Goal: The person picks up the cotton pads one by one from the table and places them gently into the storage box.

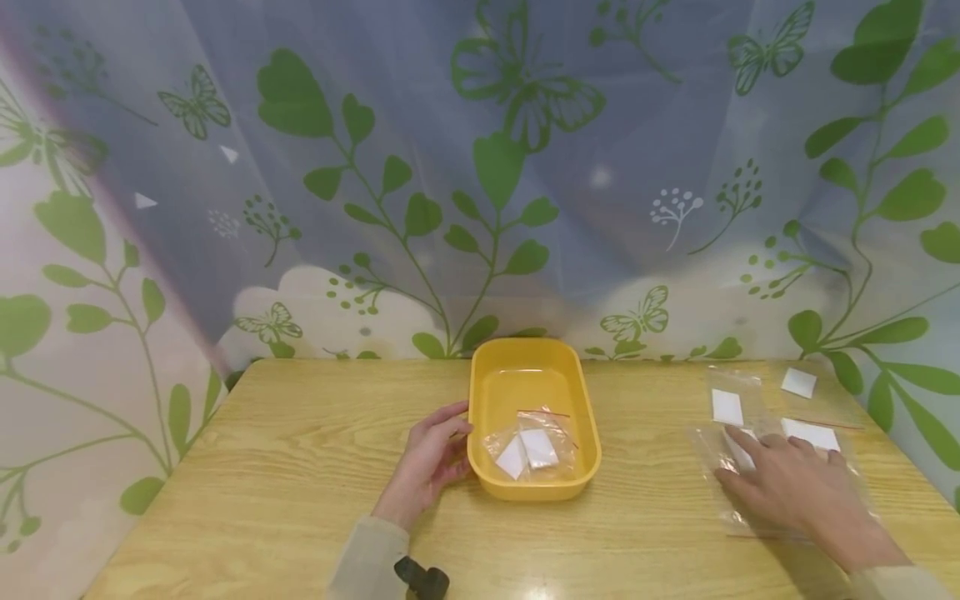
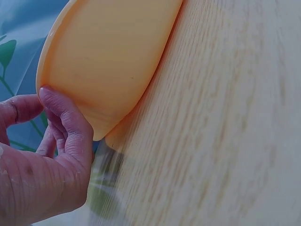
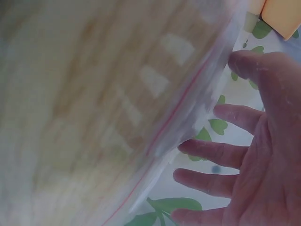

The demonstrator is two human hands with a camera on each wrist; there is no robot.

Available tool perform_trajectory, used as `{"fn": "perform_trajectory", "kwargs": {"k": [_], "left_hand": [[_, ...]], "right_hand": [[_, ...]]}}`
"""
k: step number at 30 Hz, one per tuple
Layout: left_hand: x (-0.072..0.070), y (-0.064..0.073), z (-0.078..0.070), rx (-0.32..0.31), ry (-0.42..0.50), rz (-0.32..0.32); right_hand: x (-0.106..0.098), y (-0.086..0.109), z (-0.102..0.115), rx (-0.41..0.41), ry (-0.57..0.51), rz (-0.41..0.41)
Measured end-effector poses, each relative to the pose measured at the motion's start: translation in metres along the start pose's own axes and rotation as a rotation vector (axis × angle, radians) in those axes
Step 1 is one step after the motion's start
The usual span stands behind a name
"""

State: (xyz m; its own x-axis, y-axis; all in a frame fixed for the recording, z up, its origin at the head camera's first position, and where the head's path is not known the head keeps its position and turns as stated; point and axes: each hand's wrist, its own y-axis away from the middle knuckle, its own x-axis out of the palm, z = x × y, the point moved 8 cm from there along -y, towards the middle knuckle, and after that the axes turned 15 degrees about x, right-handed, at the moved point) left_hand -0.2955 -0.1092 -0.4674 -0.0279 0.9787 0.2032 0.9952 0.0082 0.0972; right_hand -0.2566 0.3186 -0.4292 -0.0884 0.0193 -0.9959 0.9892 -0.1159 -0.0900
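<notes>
A yellow plastic bin (image 1: 532,354) stands on the table. Inside it, near the front end, lie clear zip bags (image 1: 564,446) with white squares. My left hand (image 1: 427,458) touches the bin's left wall from outside, its fingers loosely bent; in the left wrist view, fingertips (image 2: 49,94) meet the wall near the rim. To the right of the bin, my right hand (image 1: 798,479) reaches over several clear zip bags (image 1: 738,518) holding white squares (image 1: 726,407). Its fingers are spread, and the right wrist view shows them beside a red-striped zip bag (image 3: 188,94).
The wood-grain table (image 1: 285,475) ends at a hanging cloth (image 1: 637,125) printed with green leaves and butterflies. Another bag with a white square (image 1: 798,382) lies at the far right. A black device (image 1: 422,577) is at the left sleeve.
</notes>
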Motion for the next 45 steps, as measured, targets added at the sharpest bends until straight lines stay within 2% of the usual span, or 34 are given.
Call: {"fn": "perform_trajectory", "kwargs": {"k": [8,13,22,29,33,45], "left_hand": [[0.001,-0.001,-0.002,0.012,-0.005,0.014],[0.002,-0.001,-0.002,0.008,0.0,0.012],[0.003,-0.001,-0.001,0.017,0.014,0.016],[0.002,0.0,-0.001,0.012,0.007,0.011],[0.002,0.001,-0.002,0.017,0.017,0.009],[0.001,0.002,-0.002,0.014,0.023,0.006]], "right_hand": [[-0.003,-0.005,0.006,-0.064,-0.056,-0.021],[-0.005,-0.007,0.011,-0.081,-0.096,-0.011],[-0.009,-0.003,0.016,-0.101,-0.138,-0.055],[-0.025,0.004,0.029,-0.17,-0.108,-0.179],[-0.035,0.007,0.036,-0.182,-0.086,-0.233],[-0.056,0.017,0.048,-0.234,-0.13,-0.384]]}}
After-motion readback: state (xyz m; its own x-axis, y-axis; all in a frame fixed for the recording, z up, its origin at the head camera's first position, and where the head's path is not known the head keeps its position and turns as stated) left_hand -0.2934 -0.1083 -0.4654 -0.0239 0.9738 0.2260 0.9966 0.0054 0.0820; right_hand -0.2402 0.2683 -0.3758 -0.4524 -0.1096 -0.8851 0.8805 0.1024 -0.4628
